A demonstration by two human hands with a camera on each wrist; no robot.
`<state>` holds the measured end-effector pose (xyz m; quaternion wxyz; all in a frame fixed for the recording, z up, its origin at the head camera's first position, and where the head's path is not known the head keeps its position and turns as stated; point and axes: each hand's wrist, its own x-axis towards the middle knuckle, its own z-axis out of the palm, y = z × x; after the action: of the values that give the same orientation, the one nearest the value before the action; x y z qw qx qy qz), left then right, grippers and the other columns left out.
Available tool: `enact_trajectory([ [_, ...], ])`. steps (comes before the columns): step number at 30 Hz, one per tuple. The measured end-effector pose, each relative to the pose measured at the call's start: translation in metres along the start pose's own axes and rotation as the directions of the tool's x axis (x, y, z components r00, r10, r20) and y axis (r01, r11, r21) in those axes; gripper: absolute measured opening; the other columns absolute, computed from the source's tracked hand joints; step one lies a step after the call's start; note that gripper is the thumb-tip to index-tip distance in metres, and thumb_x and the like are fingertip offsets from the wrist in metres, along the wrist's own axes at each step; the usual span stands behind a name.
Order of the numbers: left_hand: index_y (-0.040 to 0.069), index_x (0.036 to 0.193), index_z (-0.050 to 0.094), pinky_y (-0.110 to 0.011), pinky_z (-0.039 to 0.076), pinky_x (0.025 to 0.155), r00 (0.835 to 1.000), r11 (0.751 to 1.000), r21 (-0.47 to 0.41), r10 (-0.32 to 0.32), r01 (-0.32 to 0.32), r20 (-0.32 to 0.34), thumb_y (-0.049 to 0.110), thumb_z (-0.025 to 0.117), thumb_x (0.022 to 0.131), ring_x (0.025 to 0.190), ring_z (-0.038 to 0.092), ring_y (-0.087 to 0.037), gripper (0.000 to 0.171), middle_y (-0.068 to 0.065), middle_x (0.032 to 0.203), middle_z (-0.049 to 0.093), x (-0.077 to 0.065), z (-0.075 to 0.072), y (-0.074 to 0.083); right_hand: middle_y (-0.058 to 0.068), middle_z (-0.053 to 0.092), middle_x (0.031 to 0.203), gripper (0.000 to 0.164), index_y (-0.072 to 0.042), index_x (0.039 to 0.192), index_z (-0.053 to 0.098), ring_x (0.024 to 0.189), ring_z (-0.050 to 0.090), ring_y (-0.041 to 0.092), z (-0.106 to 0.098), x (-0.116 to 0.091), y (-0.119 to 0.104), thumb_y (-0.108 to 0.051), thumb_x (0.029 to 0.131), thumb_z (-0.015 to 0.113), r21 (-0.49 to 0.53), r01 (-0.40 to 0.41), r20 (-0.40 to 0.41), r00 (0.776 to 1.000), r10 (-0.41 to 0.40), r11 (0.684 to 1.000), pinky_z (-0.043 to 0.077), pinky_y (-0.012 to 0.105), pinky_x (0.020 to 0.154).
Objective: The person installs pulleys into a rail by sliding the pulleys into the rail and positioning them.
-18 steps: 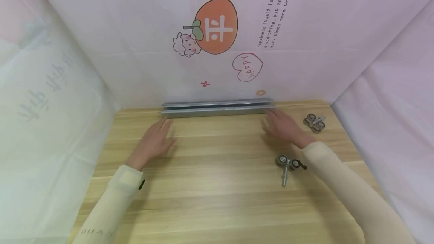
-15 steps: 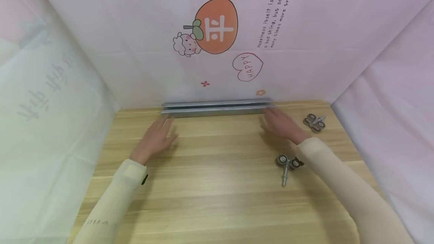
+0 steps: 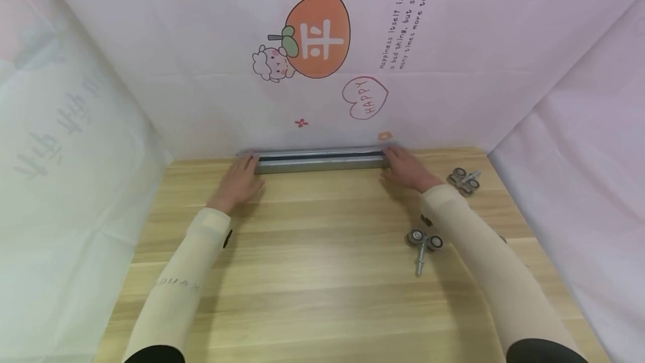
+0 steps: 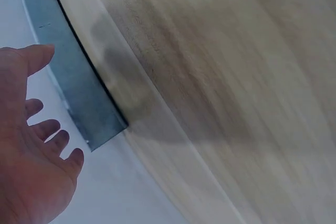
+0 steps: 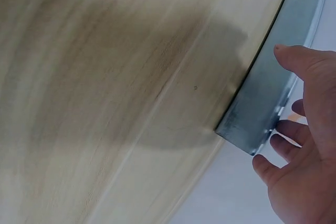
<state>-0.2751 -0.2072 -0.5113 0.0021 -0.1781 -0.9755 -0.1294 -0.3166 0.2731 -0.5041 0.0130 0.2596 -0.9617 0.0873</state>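
A grey metal rail (image 3: pixel 322 163) with a lengthwise slot lies along the back of the wooden table, against the cloth wall. At its left end my left hand (image 3: pixel 239 184) reaches over the top, thumb spread in front. In the left wrist view, that hand (image 4: pixel 31 145) has its thumb across the rail's face (image 4: pixel 79 82) and its fingertips just past the upper edge. My right hand (image 3: pixel 407 169) lies over the right end in much the same way. The right wrist view shows its fingertips right at the edge of the rail (image 5: pixel 262 98), the thumb (image 5: pixel 294 59) overlapping the face.
A twin-wheel roller (image 3: pixel 423 244) with a threaded bolt lies on the table (image 3: pixel 322 273) below my right forearm. Another roller cluster (image 3: pixel 463 181) sits near the back right corner. Printed cloth (image 3: pixel 201 43) walls off the back and both sides.
Both hands have moved forward and inward, from just in front of the rail's ends to over them. The rail and rollers stay put; the view shifts slightly.
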Motion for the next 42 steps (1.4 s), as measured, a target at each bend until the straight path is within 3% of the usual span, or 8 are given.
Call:
enact_trajectory([
  [5,-0.003,0.153,0.025,-0.054,0.018,0.120,1.000,1.000,-0.021,-0.009,0.009,0.001,0.027,0.062,0.093,0.145,0.021,-0.043,0.077,-0.028,0.158,0.021,0.012,0.004,-0.002,0.034,0.035,0.149,0.076,0.009,0.146,0.034,0.139,0.030,0.048,-0.001,0.010,-0.001,-0.026,0.088,0.068,-0.003,-0.056,0.069,0.996,0.056,0.998,0.022,0.057,0.118],
  [14,-0.001,0.154,0.022,-0.054,0.013,0.122,0.997,0.999,0.005,-0.041,0.041,0.068,0.026,0.059,0.095,0.148,0.014,-0.040,0.075,-0.025,0.160,0.020,0.027,0.008,-0.006,0.033,0.030,0.152,0.080,0.004,0.150,0.030,0.140,0.026,0.048,0.002,0.021,0.002,-0.017,0.086,0.072,0.016,-0.108,0.108,0.988,0.106,0.994,0.021,0.058,0.118],
  [21,-0.004,0.151,0.029,-0.052,0.017,0.121,1.000,1.000,0.029,-0.011,0.011,-0.010,0.013,0.066,0.090,0.141,0.026,-0.044,0.073,-0.028,0.150,0.033,0.026,0.008,-0.006,0.034,0.036,0.147,0.057,0.005,0.144,0.039,0.135,0.033,0.048,0.001,0.024,0.003,0.003,0.090,0.055,0.019,-0.098,0.086,0.992,0.096,0.995,0.029,0.058,0.115],
  [29,-0.004,0.146,0.035,-0.049,0.019,0.121,1.000,1.000,0.012,-0.029,0.029,0.006,0.009,0.066,0.090,0.141,0.028,-0.042,0.065,-0.027,0.148,0.037,0.026,0.001,-0.006,0.034,0.055,0.119,0.047,0.011,0.130,0.046,0.113,0.053,0.047,-0.002,0.027,0.004,0.005,0.086,0.060,-0.033,-0.045,0.099,0.994,0.048,0.998,0.045,0.057,0.102],
  [37,-0.008,0.137,0.043,-0.051,0.023,0.120,0.998,0.997,0.051,0.061,-0.060,-0.020,0.009,0.070,0.086,0.137,0.035,-0.044,0.060,-0.031,0.141,0.046,0.026,0.005,-0.016,0.029,0.060,0.111,0.033,0.010,0.120,0.052,0.104,0.057,0.043,-0.003,0.023,0.004,0.000,0.089,0.059,-0.065,0.028,0.099,0.995,-0.021,0.998,0.049,0.054,0.095],
  [42,-0.009,0.136,0.043,-0.050,0.023,0.120,0.999,0.998,0.031,0.051,-0.051,0.005,0.009,0.069,0.087,0.136,0.035,-0.044,0.058,-0.031,0.141,0.046,0.024,0.005,-0.017,0.029,0.060,0.109,0.028,0.011,0.117,0.054,0.100,0.058,0.042,-0.011,0.017,-0.005,0.000,0.091,0.056,-0.072,0.050,0.103,0.994,-0.042,0.996,0.050,0.054,0.093],
])
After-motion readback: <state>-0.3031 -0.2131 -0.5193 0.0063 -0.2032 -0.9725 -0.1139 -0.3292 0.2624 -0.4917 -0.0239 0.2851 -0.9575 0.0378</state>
